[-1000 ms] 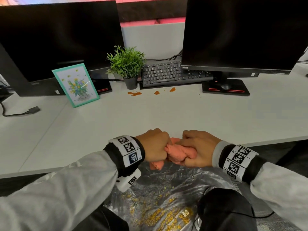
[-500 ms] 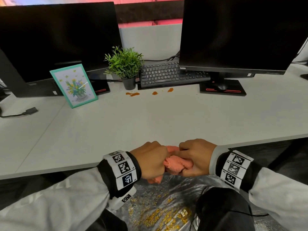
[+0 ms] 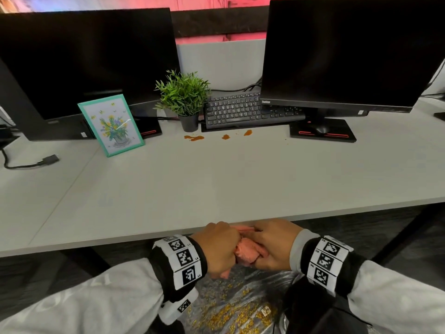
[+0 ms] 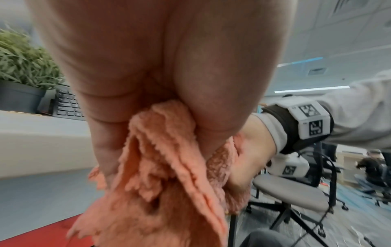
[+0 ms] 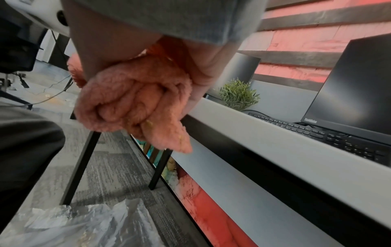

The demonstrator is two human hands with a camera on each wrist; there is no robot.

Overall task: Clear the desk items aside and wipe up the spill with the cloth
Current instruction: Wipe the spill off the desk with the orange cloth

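Observation:
Both hands grip a bunched pink cloth (image 3: 246, 251) just off the desk's front edge (image 3: 144, 239), over a plastic sheet on the floor. My left hand (image 3: 220, 247) clutches its left part and my right hand (image 3: 272, 247) its right part, fists pressed together. In the left wrist view the cloth (image 4: 160, 175) hangs in folds below my left hand (image 4: 160, 83). In the right wrist view the cloth (image 5: 131, 107) bulges out of my right hand (image 5: 190, 66). Orange spill spots (image 3: 195, 138) lie on the desk before the keyboard (image 3: 240, 109).
A potted plant (image 3: 184, 97), a teal picture frame (image 3: 112, 125) and two dark monitors (image 3: 84, 61) stand at the back of the desk. A loose cable (image 3: 31, 162) lies far left. The plastic sheet (image 3: 231, 307) on the floor carries yellow crumbs. An office chair (image 4: 292, 192) stands to the right.
Both hands have drawn back toward me with the cloth, from over the desk's front to past its edge. The desk items have not moved.

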